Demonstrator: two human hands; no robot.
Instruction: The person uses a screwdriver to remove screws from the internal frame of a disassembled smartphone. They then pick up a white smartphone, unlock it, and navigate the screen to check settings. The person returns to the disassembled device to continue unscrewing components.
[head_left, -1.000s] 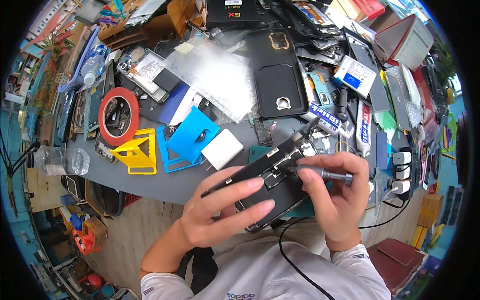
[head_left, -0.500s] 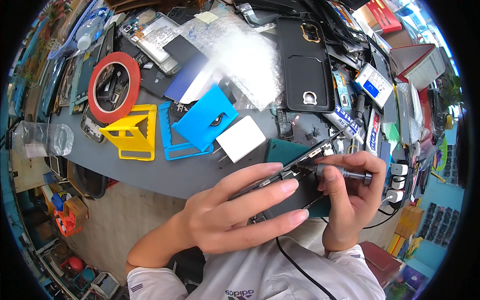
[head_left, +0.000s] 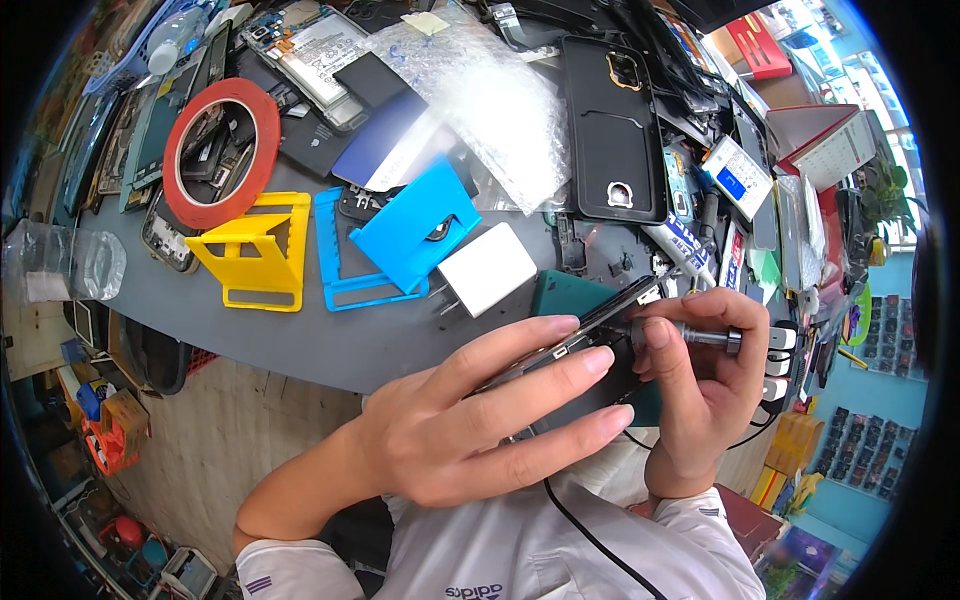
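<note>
My left hand [head_left: 440, 430] is closed round the edges of a dark phone [head_left: 612, 306], fingers stretched across its near side. The phone is held tilted above the table's front edge, and much of it is hidden behind my fingers. A grey screwdriver [head_left: 715, 338] is in my right hand [head_left: 705, 400], gripped between thumb and fingers. Its front end points left at the phone's inner side, but the tip and what it touches are hidden. Behind the phone lies a dark green pad [head_left: 565, 293].
Left of my hands are a white charger [head_left: 488, 268], a blue phone stand [head_left: 415, 235], a yellow one [head_left: 260, 255] and a red tape roll [head_left: 265, 150]. Farther back lie bubble wrap [head_left: 510, 130] and a black phone case [head_left: 612, 130]. A black cable [head_left: 590, 535] hangs before me.
The phone has turned more edge-on, showing less of its inside. Both hands keep their grip in nearly the same place. The table's things have shifted slightly up and left in view.
</note>
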